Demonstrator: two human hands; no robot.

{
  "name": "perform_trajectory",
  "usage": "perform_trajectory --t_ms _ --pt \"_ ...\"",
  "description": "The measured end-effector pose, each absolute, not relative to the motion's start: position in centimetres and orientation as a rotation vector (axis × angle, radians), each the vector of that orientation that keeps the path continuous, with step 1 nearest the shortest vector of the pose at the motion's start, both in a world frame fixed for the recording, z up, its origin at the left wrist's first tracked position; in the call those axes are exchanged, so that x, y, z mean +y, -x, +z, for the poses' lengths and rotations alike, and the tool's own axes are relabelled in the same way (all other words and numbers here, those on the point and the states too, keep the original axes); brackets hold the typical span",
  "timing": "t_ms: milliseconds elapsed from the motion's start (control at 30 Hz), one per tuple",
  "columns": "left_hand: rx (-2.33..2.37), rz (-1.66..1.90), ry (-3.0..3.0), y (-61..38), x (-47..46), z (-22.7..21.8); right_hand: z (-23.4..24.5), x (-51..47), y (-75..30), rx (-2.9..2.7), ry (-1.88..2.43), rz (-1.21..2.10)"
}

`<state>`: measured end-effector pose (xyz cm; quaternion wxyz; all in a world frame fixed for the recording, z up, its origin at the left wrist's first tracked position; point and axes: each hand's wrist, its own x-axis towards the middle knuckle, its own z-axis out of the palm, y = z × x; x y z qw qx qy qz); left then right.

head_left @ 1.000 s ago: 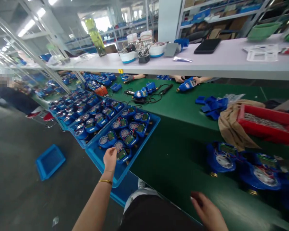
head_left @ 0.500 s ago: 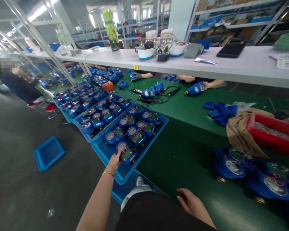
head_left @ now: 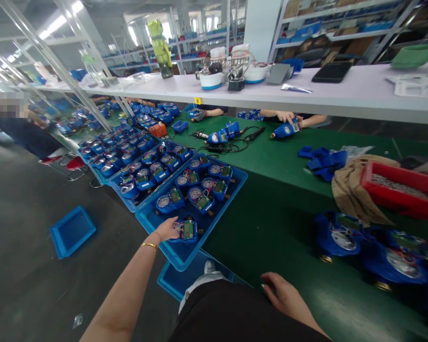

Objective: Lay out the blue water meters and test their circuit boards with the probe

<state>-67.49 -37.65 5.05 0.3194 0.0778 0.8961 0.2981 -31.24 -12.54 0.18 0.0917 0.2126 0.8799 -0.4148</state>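
Observation:
My left hand (head_left: 167, 229) grips the dial side of a blue water meter (head_left: 187, 231) at the near end of a blue tray (head_left: 180, 264). The meter's green circuit board and small display face up; my fingers cover its dial. Several similar meters with round dials, boards and loose wires lie in the same tray, just beyond. By the near edge of the green table (head_left: 242, 237), my right hand (head_left: 282, 292) has its thumb apart from loosely bent fingers and holds nothing. To its right sit more blue meters (head_left: 338, 237) with brass ends.
More meter-filled trays (head_left: 135, 205) stretch to the left. A red bin (head_left: 413, 202) of small parts, a tan cloth (head_left: 353, 192) and blue pieces (head_left: 323, 161) lie right. Across the table, a co-worker's hands hold another meter (head_left: 285, 130). A raised shelf (head_left: 257, 97) spans the back.
The meter under my left hand has turned, and that hand now covers its dial. A co-worker's second hand has come to the meter across the table. My right hand has barely moved.

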Motion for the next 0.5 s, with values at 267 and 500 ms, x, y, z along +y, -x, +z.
perform_trajectory --t_ms 267,500 --pt "2.091 0.42 -0.335 72.1 -35.7 4.7 0.1 -13.8 30.2 2.59 -0.78 -1.197" --pt "1.712 0.415 -0.412 71.7 -34.9 4.6 0.8 -15.4 31.1 2.529 -1.015 -1.147"
